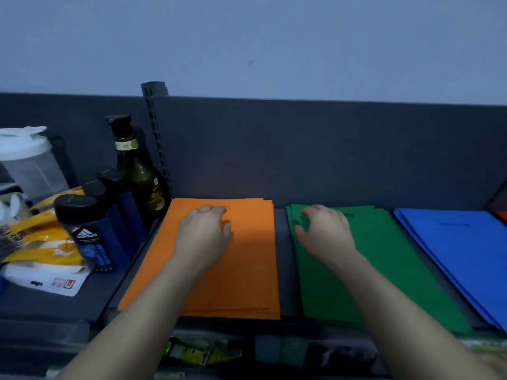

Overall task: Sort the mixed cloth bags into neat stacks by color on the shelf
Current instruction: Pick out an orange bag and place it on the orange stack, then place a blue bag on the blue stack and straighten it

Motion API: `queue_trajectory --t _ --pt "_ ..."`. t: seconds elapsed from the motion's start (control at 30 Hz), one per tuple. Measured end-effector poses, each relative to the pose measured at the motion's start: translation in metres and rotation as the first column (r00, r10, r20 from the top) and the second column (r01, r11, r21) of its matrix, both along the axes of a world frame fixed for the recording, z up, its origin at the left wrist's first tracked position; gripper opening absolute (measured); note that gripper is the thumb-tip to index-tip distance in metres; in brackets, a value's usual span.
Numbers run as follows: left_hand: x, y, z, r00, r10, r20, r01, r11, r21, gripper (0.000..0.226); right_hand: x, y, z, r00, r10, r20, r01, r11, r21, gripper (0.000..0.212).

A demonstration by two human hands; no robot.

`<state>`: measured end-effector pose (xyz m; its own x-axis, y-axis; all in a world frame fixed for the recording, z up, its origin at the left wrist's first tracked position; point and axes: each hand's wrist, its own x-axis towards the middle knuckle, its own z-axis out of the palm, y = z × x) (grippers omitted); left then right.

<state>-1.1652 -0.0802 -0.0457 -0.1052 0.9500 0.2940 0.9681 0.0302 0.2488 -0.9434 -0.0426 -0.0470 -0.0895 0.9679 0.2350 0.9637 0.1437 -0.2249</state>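
- The shelf is the big picture. Take the slotted post at the back as your marker: all the bags lie to its right, already split by colour, so I'd say you're at the tidy-up stage.
- Orange stack sits right at the foot of the post. Your left hand rests on top near the far end, fingers loosely bent, grasping nothing that I can see. Press down flat there so the layers don't slide while you square the edges.
- Blue stack is furthest right of the post and fans out a bit. Probably worth a nudge too.
- Green stack lies between those two. Your right hand hooks over its far corner on the post side, thumb by the edge. I can't tell whether it's pinching a bag or just pushing. The corners look staggered there, so tap them flush.
- Clear jug with a white lid, well left of the post: can't make out anything inside.
- Pump bottle, just left of the post: dark greenish liquid, looks fairly full.
- Adidas bottle, left of the post: opaque, contents hidden.
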Motion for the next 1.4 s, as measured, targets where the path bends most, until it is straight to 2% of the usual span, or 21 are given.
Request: queue_trajectory --t 0.1,0.3,0.63,1.03,1.4 --pt "0.040 0.006 0.006 0.992 -0.124 0.025 0.123 0.992 0.037 0.041 0.033 -0.011 0.008 0.998 -0.064 0.002 0.064 0.998 0.006 0.045" --pt "0.141 0.018 0.015 0.939 -0.342 0.049 0.339 0.939 0.057 0.041 0.123 -0.046 0.014 0.977 -0.214 0.005 0.214 0.976 0.045 0.044" --pt "0.366 0.004 0.024 0.812 -0.578 0.078 0.574 0.816 0.066 0.040 0.342 -0.116 0.024 0.889 -0.458 0.021 0.455 0.887 0.085 0.043" --pt "0.627 -0.035 0.017 0.687 -0.701 0.192 0.703 0.708 0.067 0.039 0.585 -0.191 0.027 0.791 -0.609 0.060 0.605 0.793 0.077 0.034" --pt "0.784 0.026 0.013 0.653 -0.720 0.235 0.724 0.684 0.085 0.034 0.740 -0.144 0.021 0.741 -0.670 0.045 0.670 0.742 0.021 0.041"
